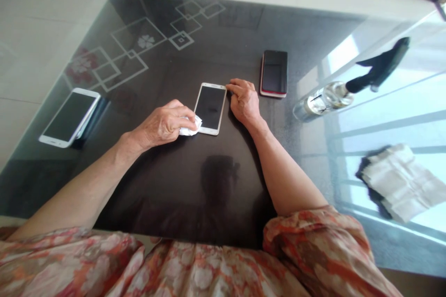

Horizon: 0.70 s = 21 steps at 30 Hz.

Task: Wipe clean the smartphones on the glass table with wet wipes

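A white-framed phone (211, 107) lies face up on the dark glass table (167, 185), between my two hands. My left hand (169, 123) is closed on a crumpled white tissue (191, 127), which touches the phone's lower left edge. At the phone's upper right corner are the fingertips of my right hand (244, 97); its other fingers are curled, and nothing shows inside them.
Another white phone (68, 116) rests on a stack at the left. Right of my right hand lies a dark phone with a red edge (275, 73). Further right are a clear spray bottle (324, 100) with a black trigger and folded whitish cloths or tissues (404, 183).
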Tool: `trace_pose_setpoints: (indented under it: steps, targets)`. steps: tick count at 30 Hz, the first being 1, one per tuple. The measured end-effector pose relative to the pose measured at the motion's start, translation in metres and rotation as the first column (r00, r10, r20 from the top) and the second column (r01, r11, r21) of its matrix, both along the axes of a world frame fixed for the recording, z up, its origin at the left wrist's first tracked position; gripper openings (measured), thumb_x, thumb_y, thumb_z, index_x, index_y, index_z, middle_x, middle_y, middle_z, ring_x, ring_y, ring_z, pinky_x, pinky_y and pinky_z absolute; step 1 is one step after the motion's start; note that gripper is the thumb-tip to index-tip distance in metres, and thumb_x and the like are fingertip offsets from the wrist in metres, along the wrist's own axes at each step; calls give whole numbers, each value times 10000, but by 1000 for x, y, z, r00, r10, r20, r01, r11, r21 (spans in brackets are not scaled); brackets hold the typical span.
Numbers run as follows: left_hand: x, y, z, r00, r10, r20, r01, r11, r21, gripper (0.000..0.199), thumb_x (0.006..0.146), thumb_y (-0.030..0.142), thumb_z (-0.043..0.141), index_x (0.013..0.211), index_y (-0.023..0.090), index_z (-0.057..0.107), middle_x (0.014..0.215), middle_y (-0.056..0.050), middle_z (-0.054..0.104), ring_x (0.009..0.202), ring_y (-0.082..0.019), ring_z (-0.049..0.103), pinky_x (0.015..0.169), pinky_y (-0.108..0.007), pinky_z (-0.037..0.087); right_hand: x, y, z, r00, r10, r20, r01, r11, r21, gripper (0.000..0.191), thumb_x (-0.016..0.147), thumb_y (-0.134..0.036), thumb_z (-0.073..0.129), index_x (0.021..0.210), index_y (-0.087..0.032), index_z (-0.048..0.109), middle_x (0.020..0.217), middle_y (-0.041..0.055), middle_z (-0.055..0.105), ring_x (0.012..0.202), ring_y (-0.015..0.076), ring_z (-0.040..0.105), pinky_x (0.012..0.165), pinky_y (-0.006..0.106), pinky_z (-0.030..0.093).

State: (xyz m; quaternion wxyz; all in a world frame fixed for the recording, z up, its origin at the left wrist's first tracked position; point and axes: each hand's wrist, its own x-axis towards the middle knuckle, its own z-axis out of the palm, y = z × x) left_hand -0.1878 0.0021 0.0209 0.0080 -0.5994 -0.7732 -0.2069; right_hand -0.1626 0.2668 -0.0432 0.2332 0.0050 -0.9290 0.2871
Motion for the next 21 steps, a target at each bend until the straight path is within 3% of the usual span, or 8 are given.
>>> trace_pose_setpoints:
  steps: [10, 16, 21]
  targets:
    - [-30, 24, -11, 996, -85, -20, 86, 994, 68, 426, 776, -48, 415, 871, 213, 739, 1034, -12, 697, 957, -153, 508, 857, -299, 464, 6, -4, 8, 1000, -16, 15, 16, 1000, -11, 436, 793, -63, 411, 1053, -212, 729, 1209, 66, 651, 1145, 248, 522, 1032, 421, 425]
    - [-37, 20, -11, 993, -117, -3, 117, 992, 52, 420, 795, -30, 416, 913, 220, 733, 1069, -9, 692, 988, -166, 501, 888, -336, 462, 8, -5, 12, 995, -28, 92, 29, 1000, -10, 448, 815, -54, 415, 1101, -225, 715, 1257, 61, 622, 1199, 249, 490, 1079, 419, 377]
    - [-35, 13, -3, 982, -167, 84, 169, 986, -10, 391, 798, 5, 433, 839, 250, 735, 1041, 4, 697, 981, -160, 543, 856, -289, 464, 9, -5, 13, 998, -23, 60, 23, 1000, -9, 459, 792, -38, 416, 1076, -226, 724, 1230, 55, 637, 1172, 241, 512, 1058, 414, 405]
